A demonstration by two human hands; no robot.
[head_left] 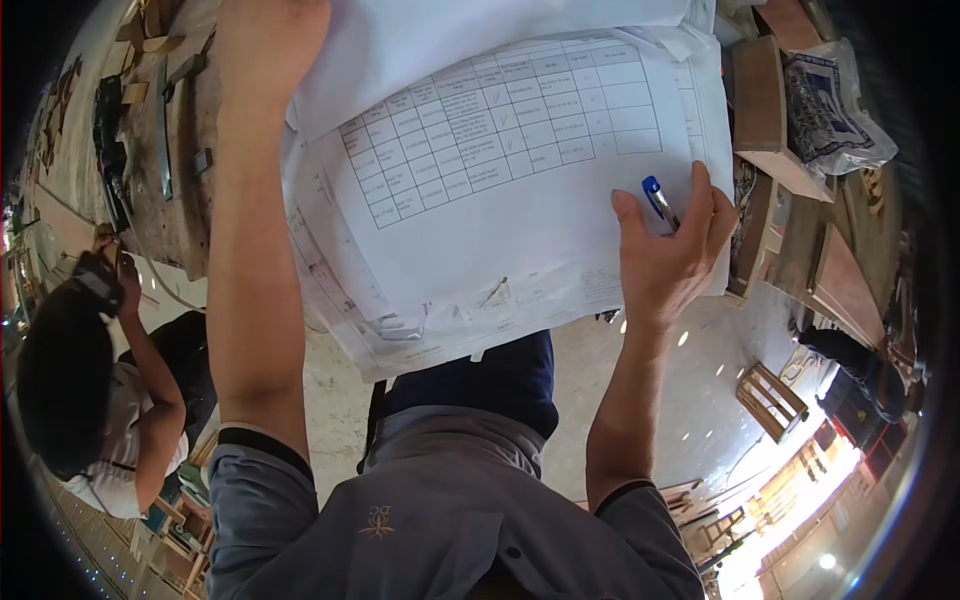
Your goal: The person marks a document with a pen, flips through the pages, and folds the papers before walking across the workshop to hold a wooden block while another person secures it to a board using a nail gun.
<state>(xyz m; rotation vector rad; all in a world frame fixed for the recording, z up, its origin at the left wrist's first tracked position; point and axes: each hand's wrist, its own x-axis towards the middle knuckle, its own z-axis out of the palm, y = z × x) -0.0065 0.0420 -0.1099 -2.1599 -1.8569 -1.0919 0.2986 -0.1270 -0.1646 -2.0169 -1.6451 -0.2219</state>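
A stack of printed paper sheets (480, 260) lies in front of me, the top one bearing a table with several tick marks. Another sheet (400, 50) is raised or folded back across the far side of the stack. My left hand (275, 35) reaches to that sheet at the upper left; its fingers are cut off by the frame edge. My right hand (675, 250) rests at the stack's right side, with thumb and forefinger spread. A pen (657, 200) with a blue end sticks out between them, its other end hidden in the hand.
To the right are a wooden box (775, 120) and a plastic bag (835, 105) with printed contents. A workbench with tools (165, 130) stands at the left. Another person (100, 390) works at lower left. A small wooden frame (772, 402) lies on the floor.
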